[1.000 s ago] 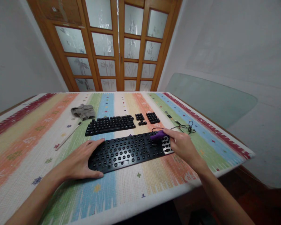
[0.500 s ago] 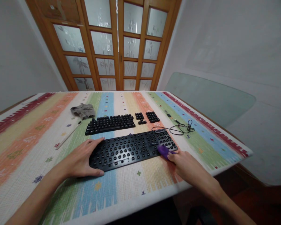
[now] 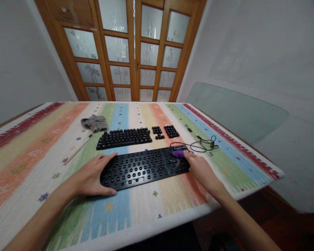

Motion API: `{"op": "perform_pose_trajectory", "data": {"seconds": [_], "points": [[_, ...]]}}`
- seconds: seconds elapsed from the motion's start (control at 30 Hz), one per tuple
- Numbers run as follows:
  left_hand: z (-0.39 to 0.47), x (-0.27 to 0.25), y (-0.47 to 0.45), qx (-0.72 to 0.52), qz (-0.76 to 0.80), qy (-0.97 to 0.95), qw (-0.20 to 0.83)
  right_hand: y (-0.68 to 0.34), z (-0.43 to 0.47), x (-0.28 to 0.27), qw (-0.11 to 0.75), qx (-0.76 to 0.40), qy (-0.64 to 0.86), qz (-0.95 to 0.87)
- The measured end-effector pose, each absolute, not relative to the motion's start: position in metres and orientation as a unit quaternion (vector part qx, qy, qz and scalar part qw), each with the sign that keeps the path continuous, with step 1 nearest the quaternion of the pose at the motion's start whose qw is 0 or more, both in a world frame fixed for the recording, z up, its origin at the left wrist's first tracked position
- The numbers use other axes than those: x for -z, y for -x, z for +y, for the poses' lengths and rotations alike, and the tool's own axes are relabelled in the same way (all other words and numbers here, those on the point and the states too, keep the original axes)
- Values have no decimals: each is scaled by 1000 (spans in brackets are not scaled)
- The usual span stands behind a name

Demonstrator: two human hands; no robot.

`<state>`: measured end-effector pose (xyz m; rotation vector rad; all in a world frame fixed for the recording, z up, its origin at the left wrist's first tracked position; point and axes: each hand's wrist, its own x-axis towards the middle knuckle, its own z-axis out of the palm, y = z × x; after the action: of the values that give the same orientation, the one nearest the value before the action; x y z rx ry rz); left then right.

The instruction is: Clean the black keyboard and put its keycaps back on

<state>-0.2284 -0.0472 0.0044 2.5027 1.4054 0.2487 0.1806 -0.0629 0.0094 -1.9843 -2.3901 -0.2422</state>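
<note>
A black keyboard base [image 3: 141,169] without keycaps lies flat before me, its bare key posts facing up. My left hand [image 3: 95,176] grips the base's left end, thumb at the front edge and fingers over the back edge. Between the fingers of my right hand [image 3: 199,169] is a small purple tool [image 3: 179,153] with a rounded end; its exact kind cannot be made out. That tool rests over the upper right part of the base, and the hand covers the base's right end.
Behind the base stand black keycaps [image 3: 125,136] in keyboard order, with smaller blocks of keycaps [image 3: 171,131] to the right. A grey cloth [image 3: 94,123] and a thin pale stick-like brush [image 3: 78,150] lie left. A black cable [image 3: 202,143] coils right on the striped tablecloth [image 3: 143,209].
My right hand has moved the purple tool away from me and slightly left, from the base's front right part to its back right part. My left hand keeps its hold.
</note>
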Motion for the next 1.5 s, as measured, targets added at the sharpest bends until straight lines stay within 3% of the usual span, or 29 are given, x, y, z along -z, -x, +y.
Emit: {"op": "perform_pose_trajectory", "data": {"seconds": [0.2,0.37,0.43,0.57,0.77,0.9,1.0,1.2,1.5], "points": [[-46,-2,230,-93,489,-858,129,-162,-100,10,-75,170,644,-742],[-46,0,231,-90,487,-859,126,-158,-119,-7,-99,106,654,-742],[-47,-1,230,-89,489,-859,127,-162,-122,-16,-66,54,645,-760],[-48,0,230,-88,490,-859,119,-169,-121,-26,82,-15,572,-816],[-47,3,231,-94,487,-861,111,-139,-87,-28,236,38,520,-820],[-49,0,229,-84,489,-860,118,-106,-55,-27,293,39,454,-840],[-50,-4,226,-79,495,-856,124,-88,-36,-17,252,36,396,-882],[-49,-3,225,-75,498,-855,126,-84,-32,2,62,4,278,-959],[-50,-3,227,-85,493,-856,133,-109,-68,-28,-8,48,310,-950]]}}
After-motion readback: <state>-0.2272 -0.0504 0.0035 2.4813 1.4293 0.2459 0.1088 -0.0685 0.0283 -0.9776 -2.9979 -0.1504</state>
